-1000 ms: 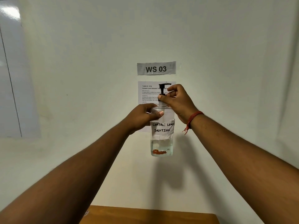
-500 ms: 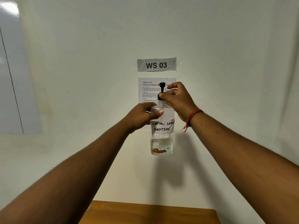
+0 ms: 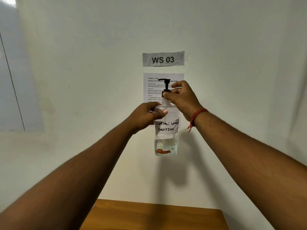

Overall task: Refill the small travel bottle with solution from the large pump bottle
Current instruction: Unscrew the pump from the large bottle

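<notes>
A clear large pump bottle (image 3: 166,143) with a paper label reading "CONTACT LENS SOLUTION" is held up in the air in front of the wall. It holds a little clear liquid at the bottom. My left hand (image 3: 146,116) grips the bottle's shoulder. My right hand (image 3: 180,97) pinches the black collar of the pump cap (image 3: 165,87) at the neck. The pump nozzle points left. The small travel bottle is not in view.
A wooden table (image 3: 154,214) shows at the bottom edge. On the white wall hang a "WS 03" sign (image 3: 163,58) and a printed task sheet (image 3: 154,87), partly behind the bottle. A whiteboard panel (image 3: 10,80) is at the left.
The pump head has turned: its nozzle now points left, and my right hand's fingers have shifted round the collar. The bottle stays in about the same place; the view has tilted slightly.
</notes>
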